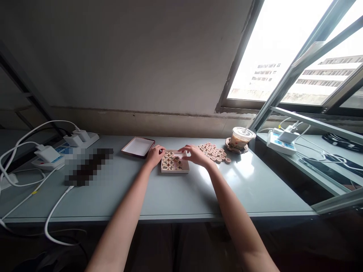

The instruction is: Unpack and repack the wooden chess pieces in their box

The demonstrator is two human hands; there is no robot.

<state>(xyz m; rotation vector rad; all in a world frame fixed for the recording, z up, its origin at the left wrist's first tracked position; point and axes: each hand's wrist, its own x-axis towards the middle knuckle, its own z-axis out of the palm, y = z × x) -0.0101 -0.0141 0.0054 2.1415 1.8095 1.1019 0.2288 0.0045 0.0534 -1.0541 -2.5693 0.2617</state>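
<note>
Spanning grey table (176, 196), bare wall (127, 56), window (283, 56)

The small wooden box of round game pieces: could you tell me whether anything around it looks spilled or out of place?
Nothing looks spilled. The small wooden box sits flat between both hands, loose round wooden pieces lie heaped beside it on the grey table, and the lidded plastic drink cup stands upright.

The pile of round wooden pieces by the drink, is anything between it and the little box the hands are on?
Nothing visible. The loose pieces lie just right of the box with only bare table between. The right hand hovers over the box's right edge; the left hand touches its left edge. The drink cup stands farther right.
</note>
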